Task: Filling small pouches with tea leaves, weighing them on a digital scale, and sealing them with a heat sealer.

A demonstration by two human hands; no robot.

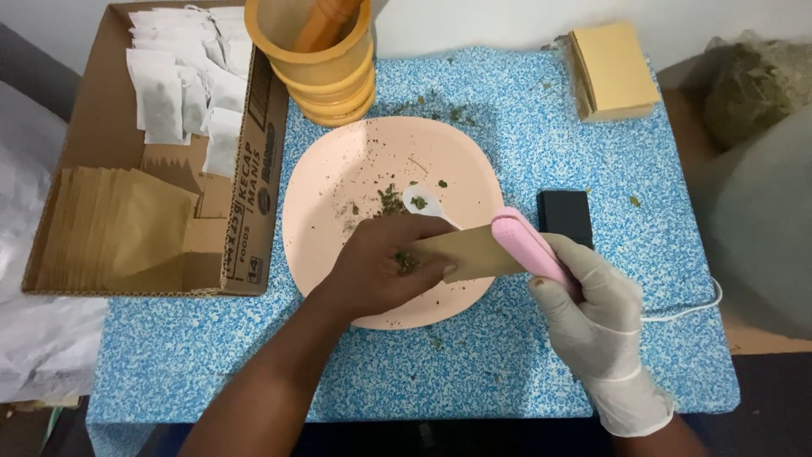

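While left hand [381, 267] pinches brown sachet [469, 252] steady, gloved right hand [584, 292] grips pink sealer [529, 245]; better clamp squarely across mouth, over plate [338, 169].

A small flat brown paper pouch [470, 251] lies level above the round pink plastic plate [338, 182], over its lower right rim. A slim pink plastic sealer [526, 244] clamps the pouch's right end, tilted, just off the plate's right edge.

tabletop [541, 127]: blue-and-white speckled
centre: pink plate [338, 195]
behind plate: stacked yellow cups [334, 72]
left of plate: cardboard box [93, 127]
right of plate: black device [565, 213]
far right behind plate: tan packet stack [613, 72]
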